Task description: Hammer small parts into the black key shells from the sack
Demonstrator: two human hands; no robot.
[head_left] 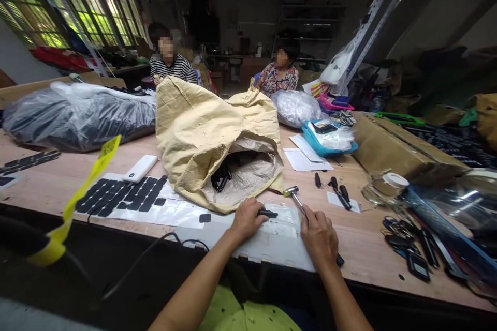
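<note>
My left hand (248, 219) is closed around a small black rod-shaped piece (268, 213), whose end sticks out to the right over a taped pale board (279, 248). A small hammer (297, 197) is gripped in my right hand (320, 238); its metal head with a yellowish end points up and left, and the dark handle end shows below my palm. Just beyond my left hand, a tan woven sack (217, 129) lies with its mouth towards me. Black pieces (222, 178) show inside it.
Black stickers (120, 196) on a white sheet and a white power bank-like block (140, 168) lie left. Black-handled tools (339, 194), keys (399, 227) and a cardboard box (392, 145) are right. Two people (173, 64) sit across the table. A yellow strip (70, 212) hangs in the left foreground.
</note>
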